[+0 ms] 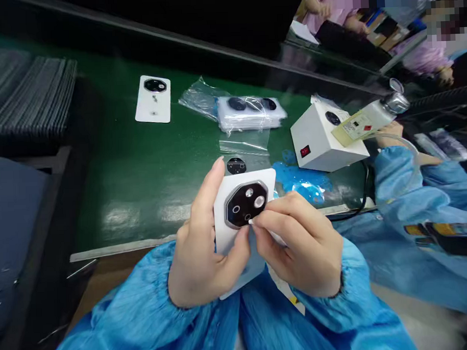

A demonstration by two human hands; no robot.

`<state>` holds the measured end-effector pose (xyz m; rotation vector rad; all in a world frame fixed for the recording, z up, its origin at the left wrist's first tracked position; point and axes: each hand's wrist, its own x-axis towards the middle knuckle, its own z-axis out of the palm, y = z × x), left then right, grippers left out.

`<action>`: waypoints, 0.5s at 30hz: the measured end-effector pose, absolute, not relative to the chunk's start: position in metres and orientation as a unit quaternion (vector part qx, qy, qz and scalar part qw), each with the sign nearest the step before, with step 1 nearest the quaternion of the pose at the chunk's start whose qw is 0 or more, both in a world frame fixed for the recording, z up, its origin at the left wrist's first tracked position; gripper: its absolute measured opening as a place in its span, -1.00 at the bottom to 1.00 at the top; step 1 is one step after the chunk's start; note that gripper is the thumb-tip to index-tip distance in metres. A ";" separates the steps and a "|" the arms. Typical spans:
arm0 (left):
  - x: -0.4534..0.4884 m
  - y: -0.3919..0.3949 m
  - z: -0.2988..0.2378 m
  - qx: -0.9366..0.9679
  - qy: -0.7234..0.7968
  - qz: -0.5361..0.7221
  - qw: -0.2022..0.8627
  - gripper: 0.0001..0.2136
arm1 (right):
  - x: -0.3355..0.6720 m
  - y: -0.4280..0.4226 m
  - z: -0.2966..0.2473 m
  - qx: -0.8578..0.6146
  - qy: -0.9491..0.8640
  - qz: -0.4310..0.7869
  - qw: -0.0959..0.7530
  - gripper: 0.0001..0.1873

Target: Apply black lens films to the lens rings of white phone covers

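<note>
My left hand [201,242] holds a white phone back cover [224,241], tilted up in front of me, with the thumb on its face and the fingers along its left edge. A black octagonal camera lens plate [242,208] with several ring openings sits in the upper part of the cover. My right hand [300,239] is closed in a pinch at the plate's lower right edge. A small white bit shows at its fingertips; whether it is a nail or a held piece I cannot tell. Just beyond the cover lies a loose black lens plate [236,166] on clear film.
Another white back cover [153,109] lies on the green bench [118,163]. Wrapped lens plates [250,115] are stacked behind my hands. At right stand a white box [312,136] with a red switch and a pump bottle [364,122], near a co-worker's blue sleeve [398,174]. Racked panels [27,95] stand left.
</note>
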<state>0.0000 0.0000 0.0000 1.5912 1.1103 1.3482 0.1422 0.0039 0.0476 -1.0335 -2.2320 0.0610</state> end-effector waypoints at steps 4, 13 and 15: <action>-0.002 -0.002 -0.001 0.639 0.420 0.529 0.369 -0.17 | 0.144 0.006 0.049 -0.399 -0.858 0.025 0.322 -0.90; -0.002 -0.003 -0.002 0.695 0.412 0.520 0.278 -0.16 | 0.143 0.007 0.046 -0.403 -0.860 0.025 0.313 -0.91; -0.001 -0.002 -0.002 0.706 0.419 0.518 0.242 -0.15 | 0.143 0.007 0.046 -0.405 -0.859 0.022 0.312 -0.91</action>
